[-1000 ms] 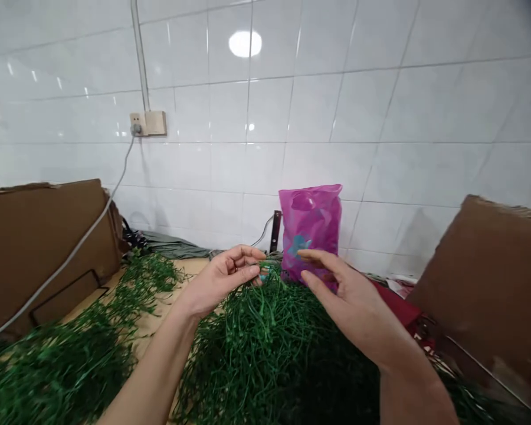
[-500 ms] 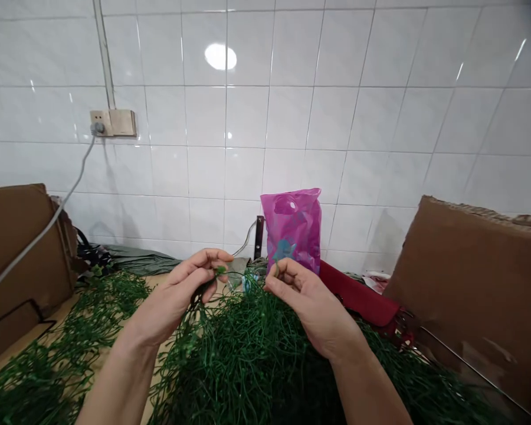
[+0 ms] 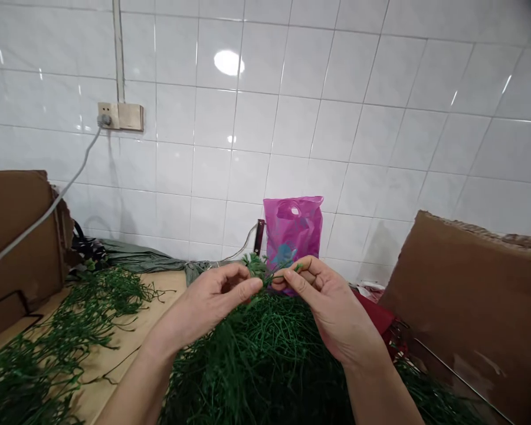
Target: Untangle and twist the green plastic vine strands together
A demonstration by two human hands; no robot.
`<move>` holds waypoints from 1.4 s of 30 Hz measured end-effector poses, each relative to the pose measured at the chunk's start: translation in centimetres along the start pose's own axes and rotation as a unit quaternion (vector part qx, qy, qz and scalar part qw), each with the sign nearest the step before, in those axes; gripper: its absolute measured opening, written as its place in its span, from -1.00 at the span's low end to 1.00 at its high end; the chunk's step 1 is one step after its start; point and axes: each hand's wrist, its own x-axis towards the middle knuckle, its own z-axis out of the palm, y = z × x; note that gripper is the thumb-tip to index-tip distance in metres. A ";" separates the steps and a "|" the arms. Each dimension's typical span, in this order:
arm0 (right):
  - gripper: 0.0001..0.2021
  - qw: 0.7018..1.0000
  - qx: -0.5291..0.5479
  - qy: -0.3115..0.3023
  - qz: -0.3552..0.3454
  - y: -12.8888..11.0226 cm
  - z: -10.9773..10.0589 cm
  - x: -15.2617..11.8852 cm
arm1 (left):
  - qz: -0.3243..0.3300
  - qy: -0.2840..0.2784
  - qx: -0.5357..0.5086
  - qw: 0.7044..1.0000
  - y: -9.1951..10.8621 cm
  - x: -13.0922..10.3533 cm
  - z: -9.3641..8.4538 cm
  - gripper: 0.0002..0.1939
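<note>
My left hand (image 3: 225, 298) is closed around a feathery green artificial sprig (image 3: 257, 265), whose tufted top sticks up past the fingertips. Close beside it, my right hand (image 3: 321, 289) pinches a thin green plastic stem (image 3: 298, 267) between thumb and forefinger. The two hands are nearly touching, and where the pieces meet is partly hidden by the fingers. Below both hands lies a large heap of green artificial stems (image 3: 283, 342). A dark green feathery bunch hangs blurred under my left hand.
Loose green stems (image 3: 101, 301) spread over the tan tabletop (image 3: 128, 342) at left. A purple plastic bag (image 3: 294, 230) stands against the white tiled wall. Cardboard pieces (image 3: 464, 307) rise at both sides. A red pouch (image 3: 376, 313) lies behind my right wrist. A grey cable (image 3: 48, 212) runs to the wall socket.
My hands have come closer together, the left one moving right. A feathery sprig now shows at my left hand, where a thin stem tip was. The view has tilted slightly.
</note>
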 end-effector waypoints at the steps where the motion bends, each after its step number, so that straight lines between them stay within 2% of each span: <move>1: -0.66 1.000 -0.017 -0.001 0.000 0.1 0.1 0.0 | 0.001 0.007 -0.011 1.000 -0.2 0.2 0.2 -0.65; 7: -0.65 0.998 -0.054 0.010 -0.023 0.7 -0.1 0.5 | -0.001 0.055 -0.061 0.997 -1.6 1.0 0.0 -0.78; 13: -0.55 0.991 -0.072 0.102 -0.048 1.0 0.1 1.2 | 0.006 0.124 -0.086 0.989 -2.3 1.4 -1.1 -0.79; 17: -0.49 0.986 -0.082 0.142 -0.026 1.7 0.4 1.6 | 0.017 0.120 -0.140 0.983 -2.3 1.6 -1.2 -0.79; 19: -0.45 0.989 -0.064 0.131 0.012 2.0 0.7 1.6 | 0.016 0.109 -0.174 0.979 -2.1 1.6 -1.1 -0.77; 23: -0.48 0.994 0.035 0.050 0.093 2.0 1.8 1.3 | -0.003 0.074 -0.248 0.966 -1.9 1.4 -0.9 -0.72; 25: -0.55 0.989 0.106 0.023 0.103 2.0 2.3 1.2 | -0.015 0.048 -0.264 0.963 -2.0 1.3 -0.9 -0.70; 27: -0.62 0.983 0.156 0.020 0.092 2.1 2.7 1.1 | -0.029 0.044 -0.265 0.963 -2.1 1.4 -1.0 -0.71; 34: -0.62 0.983 0.156 0.077 0.051 2.8 3.2 1.4 | -0.058 0.177 -0.272 0.944 -2.6 1.7 -0.9 -0.71; 36: -0.60 0.981 0.163 0.092 0.049 2.8 3.3 1.4 | -0.055 0.257 -0.215 0.941 -2.8 1.6 -1.1 -0.59; 39: -0.55 0.976 0.176 0.115 0.050 2.6 3.6 1.5 | 0.021 0.419 -0.054 0.906 -2.4 1.2 -1.1 -0.56; 40: -0.54 0.975 0.180 0.122 0.053 2.5 3.7 1.4 | 0.060 0.437 -0.009 0.897 -2.0 1.0 -1.0 -0.62; 41: -0.53 0.973 0.186 0.127 0.058 2.3 3.7 1.4 | 0.097 0.429 0.023 0.898 -1.7 0.8 -0.7 -0.71; 42: -0.54 0.971 0.193 0.129 0.062 2.2 3.8 1.4 | 0.131 0.394 0.042 0.909 -1.3 0.6 -0.3 -0.79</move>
